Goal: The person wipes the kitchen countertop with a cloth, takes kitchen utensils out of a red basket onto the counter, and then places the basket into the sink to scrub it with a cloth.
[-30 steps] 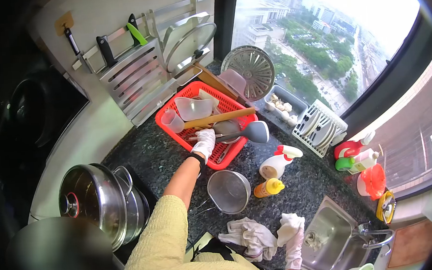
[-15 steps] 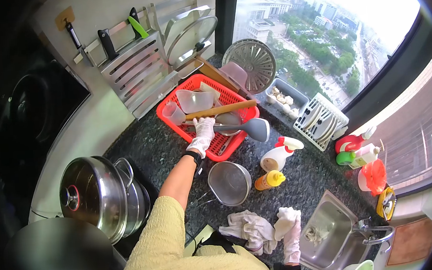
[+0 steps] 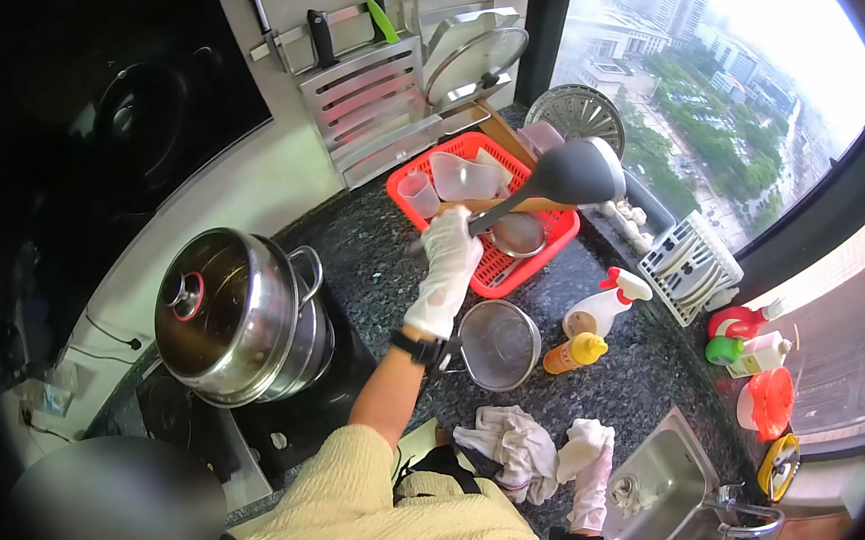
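Observation:
My left hand (image 3: 449, 264), in a white glove, is closed round the handle of a dark grey ladle (image 3: 576, 174), whose bowl is raised over the right part of the red basket (image 3: 494, 284). In the basket lie clear plastic cups (image 3: 464, 175), a wooden rolling pin (image 3: 538, 204), partly hidden behind the ladle, and a metal ladle (image 3: 518, 234). My right hand (image 3: 590, 490), also gloved, holds a white cloth (image 3: 582, 447) beside the sink; its fingers are mostly hidden by the cloth. A crumpled grey-white rag (image 3: 513, 452) lies just left of it.
A lidded steel pot (image 3: 245, 318) stands at left. A strainer (image 3: 500, 346), a spray bottle (image 3: 601, 310) and a yellow-capped bottle (image 3: 574, 353) are on the dark counter. The sink (image 3: 667, 474) is at lower right, a white dish rack (image 3: 688, 267) by the window.
My left hand has lifted the grey ladle up out of the basket, its bowl now higher and nearer the camera. The whole view has shifted, showing more of the stove side.

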`<state>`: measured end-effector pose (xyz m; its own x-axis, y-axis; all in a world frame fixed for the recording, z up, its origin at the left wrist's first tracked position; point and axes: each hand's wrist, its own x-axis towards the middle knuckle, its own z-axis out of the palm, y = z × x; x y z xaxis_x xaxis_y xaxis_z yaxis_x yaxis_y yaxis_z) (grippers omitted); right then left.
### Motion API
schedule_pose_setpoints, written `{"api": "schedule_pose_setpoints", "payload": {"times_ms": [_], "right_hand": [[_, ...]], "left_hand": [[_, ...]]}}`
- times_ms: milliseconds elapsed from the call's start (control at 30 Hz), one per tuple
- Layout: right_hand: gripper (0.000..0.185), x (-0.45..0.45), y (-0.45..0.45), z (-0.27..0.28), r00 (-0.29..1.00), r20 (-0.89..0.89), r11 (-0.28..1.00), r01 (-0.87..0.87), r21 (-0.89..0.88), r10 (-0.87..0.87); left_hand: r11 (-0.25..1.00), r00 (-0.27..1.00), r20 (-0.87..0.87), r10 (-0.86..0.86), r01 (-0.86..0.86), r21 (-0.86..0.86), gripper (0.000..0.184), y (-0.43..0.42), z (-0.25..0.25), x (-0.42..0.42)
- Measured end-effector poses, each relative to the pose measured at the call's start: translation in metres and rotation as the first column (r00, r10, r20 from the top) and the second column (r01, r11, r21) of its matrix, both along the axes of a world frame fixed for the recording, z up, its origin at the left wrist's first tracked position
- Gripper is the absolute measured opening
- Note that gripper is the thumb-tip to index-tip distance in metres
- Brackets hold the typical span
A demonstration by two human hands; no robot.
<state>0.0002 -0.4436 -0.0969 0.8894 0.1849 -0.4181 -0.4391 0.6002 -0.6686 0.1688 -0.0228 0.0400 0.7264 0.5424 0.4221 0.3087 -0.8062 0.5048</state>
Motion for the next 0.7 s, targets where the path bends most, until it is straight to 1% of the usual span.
{"api": "schedule_pose_setpoints", "payload": {"times_ms": [33,100,133,167,200,233,267,300,367,433,467,500,567,600,700], "right_hand": [[0.046,0.002,-0.005,-0.004,1.0,-0.012,0.999,-0.008,0.032,0.008],[0.048,-0.002,-0.014,-0.005,1.0,-0.019,0.998,-0.007,0.067,0.008],[0.048,-0.004,-0.014,0.0,1.0,-0.011,0.997,0.001,0.072,0.0],[0.048,-0.006,-0.015,0.006,1.0,-0.006,0.997,0.008,0.078,-0.007],[0.049,-0.008,-0.018,0.01,0.999,-0.033,0.998,0.028,0.061,-0.026],[0.049,-0.01,-0.022,0.009,1.0,-0.013,0.994,0.002,0.105,-0.001],[0.049,-0.011,-0.027,0.007,1.0,0.008,0.989,-0.025,0.148,0.024],[0.049,-0.011,-0.031,0.005,0.998,0.031,0.98,-0.055,0.191,0.05],[0.048,-0.014,-0.036,0.007,0.996,0.046,0.979,-0.087,0.186,0.079],[0.048,-0.015,-0.041,0.005,0.993,0.048,0.975,-0.111,0.193,0.103],[0.047,-0.015,-0.045,0.001,0.993,0.04,0.972,-0.118,0.203,0.113],[0.047,-0.015,-0.046,0.0,0.992,0.031,0.969,-0.125,0.213,0.121],[0.046,-0.018,-0.047,-0.003,0.998,-0.008,0.986,-0.066,0.156,0.068],[0.046,-0.019,-0.047,-0.003,0.999,-0.028,0.992,-0.036,0.123,0.04],[0.045,-0.018,-0.048,0.004,0.996,0.02,0.982,-0.088,0.166,0.086]], "left_hand": [[0.994,0.999,-0.025,0.023,-0.025,-0.102,0.011,-0.005,0.008,-0.023],[0.958,0.981,-0.185,0.059,-0.108,-0.265,0.016,-0.018,0.024,-0.073],[0.945,0.97,-0.226,0.089,-0.154,-0.29,0.017,-0.021,0.02,-0.098],[0.942,0.973,-0.175,0.151,-0.195,-0.274,0.011,-0.02,0.002,-0.119],[0.931,0.962,-0.188,0.195,-0.242,-0.274,0.01,-0.019,-0.012,-0.143],[0.902,0.938,-0.285,0.199,-0.289,-0.32,0.016,-0.017,-0.023,-0.167],[0.895,0.93,-0.28,0.239,-0.323,-0.308,0.015,-0.019,-0.033,-0.189],[0.882,0.906,-0.317,0.281,-0.374,-0.286,0.016,-0.017,-0.051,-0.207],[0.863,0.806,-0.478,0.348,-0.475,-0.172,0.014,-0.016,-0.072,-0.233],[0.847,0.745,-0.529,0.407,-0.525,-0.088,0.013,-0.014,-0.101,-0.248],[0.836,0.713,-0.55,0.435,-0.546,-0.046,0.013,-0.011,-0.114,-0.251],[0.83,0.676,-0.588,0.443,-0.557,-0.015,0.015,-0.012,-0.115,-0.25],[0.818,0.596,-0.663,0.453,-0.573,0.043,0.02,-0.015,-0.12,-0.245],[0.816,0.581,-0.671,0.46,-0.574,0.063,0.02,-0.015,-0.124,-0.241],[0.772,0.507,-0.669,0.544,-0.615,0.162,0.02,-0.01,-0.143,-0.224]]}}
